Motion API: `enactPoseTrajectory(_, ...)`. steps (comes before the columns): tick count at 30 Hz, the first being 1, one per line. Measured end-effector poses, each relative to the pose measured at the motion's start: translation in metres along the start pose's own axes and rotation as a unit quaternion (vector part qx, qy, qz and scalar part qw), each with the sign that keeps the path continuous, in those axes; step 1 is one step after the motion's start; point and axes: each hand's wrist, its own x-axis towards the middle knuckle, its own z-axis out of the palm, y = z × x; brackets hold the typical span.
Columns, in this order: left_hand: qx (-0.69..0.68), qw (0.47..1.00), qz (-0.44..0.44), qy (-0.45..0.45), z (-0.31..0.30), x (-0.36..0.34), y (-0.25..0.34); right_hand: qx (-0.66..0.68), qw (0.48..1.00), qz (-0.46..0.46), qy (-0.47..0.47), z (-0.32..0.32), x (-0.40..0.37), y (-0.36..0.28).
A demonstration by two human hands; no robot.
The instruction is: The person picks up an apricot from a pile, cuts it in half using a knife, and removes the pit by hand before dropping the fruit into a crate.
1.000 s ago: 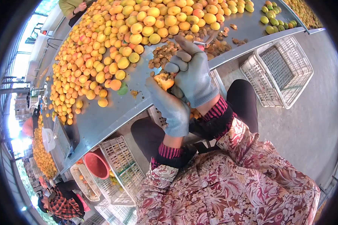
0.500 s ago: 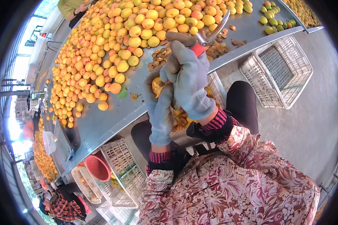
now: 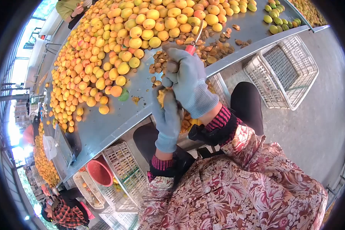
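Note:
My right hand (image 3: 191, 78), in a grey-blue work glove, is closed round the red handle of a curved knife (image 3: 190, 49), whose blade points up and away from me. Just below and to the left, my left hand (image 3: 166, 120), gloved alike, grips a cut-open apricot (image 3: 161, 97). The fingers of both hands are close together at the fruit, partly hiding it. Beyond them, a heap of whole apricots (image 3: 115, 50) covers much of the metal table (image 3: 115, 120). Brown apricot pits (image 3: 157, 63) lie near my right hand.
Below the table edge, cut apricots (image 3: 188, 122) show between my knees. A white plastic crate (image 3: 281, 73) stands on the floor at right. At lower left are another crate (image 3: 122, 172) and a red bucket (image 3: 99, 170). Greener fruit (image 3: 278, 21) lies at the table's far right. Other people sit nearby.
My right hand has shifted slightly left and down, the knife turning more upright. The apricot in my left hand looks more opened, and my left fingers have lowered a little.

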Motion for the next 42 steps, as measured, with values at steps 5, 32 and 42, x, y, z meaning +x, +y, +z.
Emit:
enactPoseTrajectory(5, 0.336, 0.892, 0.295, 0.069, -0.013, 0.009, -0.024, 0.080, 0.995, 0.036, -0.055, -0.007, 0.003, 0.003)
enactPoseTrajectory(32, 0.057, 0.988, 0.136, 0.034, -0.043, 0.030, -0.018, -0.247, 0.936, -0.029, -0.249, -0.018, 0.017, -0.024)
enactPoseTrajectory(42, 0.066, 0.995, 0.075, 0.012, -0.044, 0.009, 0.003, -0.528, 0.793, -0.191, -0.236, -0.032, -0.005, 0.026)
